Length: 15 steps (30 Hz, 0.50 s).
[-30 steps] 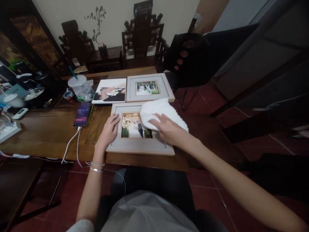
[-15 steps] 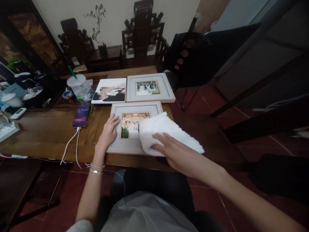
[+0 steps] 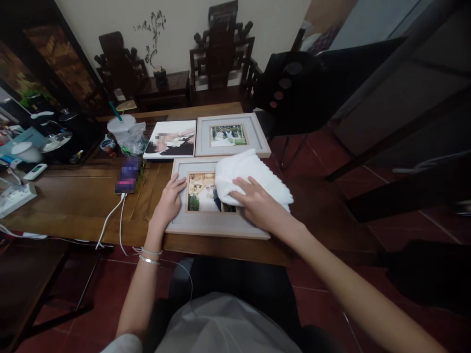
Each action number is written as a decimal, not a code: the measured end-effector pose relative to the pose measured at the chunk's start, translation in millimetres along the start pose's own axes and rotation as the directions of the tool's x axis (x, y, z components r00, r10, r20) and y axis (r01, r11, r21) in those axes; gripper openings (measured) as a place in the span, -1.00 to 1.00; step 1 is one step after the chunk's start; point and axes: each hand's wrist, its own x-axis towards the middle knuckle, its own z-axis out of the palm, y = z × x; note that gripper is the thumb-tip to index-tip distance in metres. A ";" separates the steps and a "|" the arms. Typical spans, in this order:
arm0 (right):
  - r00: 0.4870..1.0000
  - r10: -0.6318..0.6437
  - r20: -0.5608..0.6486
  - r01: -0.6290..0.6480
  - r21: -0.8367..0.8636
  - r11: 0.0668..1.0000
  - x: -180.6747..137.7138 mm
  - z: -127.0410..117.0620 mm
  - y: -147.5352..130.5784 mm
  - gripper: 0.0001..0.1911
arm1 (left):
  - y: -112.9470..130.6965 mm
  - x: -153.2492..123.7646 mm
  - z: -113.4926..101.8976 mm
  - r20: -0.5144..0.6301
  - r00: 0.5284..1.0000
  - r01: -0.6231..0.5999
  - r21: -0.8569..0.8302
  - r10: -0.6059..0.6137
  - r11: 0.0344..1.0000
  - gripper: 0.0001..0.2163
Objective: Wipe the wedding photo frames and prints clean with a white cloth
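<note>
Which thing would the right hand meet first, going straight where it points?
The right hand would first meet more cloth, then perhaps the front frame; depth is unclear.

Two framed photos, one photo panel, one cloth, two hands

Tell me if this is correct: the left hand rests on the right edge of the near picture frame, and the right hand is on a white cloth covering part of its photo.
Not quite: the head view shows the left hand on the left edge of the near picture frame. The right hand is indeed on a white cloth covering part of its photo.
</note>
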 end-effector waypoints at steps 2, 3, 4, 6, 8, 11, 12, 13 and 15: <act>0.999 -0.039 0.015 0.039 0.006 0.999 -20.0 -5.2 -15.9 -0.47 | -1.7 -0.2 0.9 -0.008 1.000 -0.006 -0.009 0.006 1.000 -0.52; 0.998 -0.062 0.026 0.061 0.017 0.998 -30.4 -9.7 -24.1 -0.47 | -2.5 -0.3 1.3 -0.012 1.000 -0.013 -0.013 0.013 1.000 -0.52; 0.996 -0.086 0.037 0.085 0.032 0.996 -40.2 -14.8 -31.6 -0.47 | -3.0 -0.4 1.4 -0.015 1.000 -0.018 -0.016 0.018 1.000 -0.52; 0.991 -0.124 0.057 0.120 0.068 0.990 -54.8 -24.9 -42.3 -0.47 | -2.3 -0.2 0.8 -0.015 1.000 -0.015 -0.023 0.014 1.000 -0.54; 0.988 -0.140 0.072 0.132 0.107 0.986 -58.9 -31.2 -43.9 -0.44 | 0.8 0.4 -0.9 -0.008 1.000 0.013 -0.028 -0.013 1.000 -0.57; 0.995 -0.086 0.057 0.078 0.118 0.990 -40.3 -26.6 -27.2 -0.38 | 7.4 1.8 -4.5 0.020 0.998 0.060 -0.034 -0.059 0.998 -0.64; 0.998 -0.045 0.037 0.041 0.105 0.994 -28.7 -21.4 -17.9 -0.37 | 9.2 2.1 -5.6 0.031 0.997 0.070 -0.037 -0.069 0.997 -0.64; 1.000 -0.001 0.017 0.000 0.089 0.996 -15.8 -15.2 -7.7 -0.38 | 10.7 2.3 -6.5 0.040 0.996 0.077 -0.039 -0.076 0.996 -0.64; 0.996 0.079 -0.037 -0.077 0.051 0.996 9.2 -2.2 11.3 -0.41 | 12.0 2.2 -7.4 0.050 0.995 0.088 -0.044 -0.086 0.995 -0.64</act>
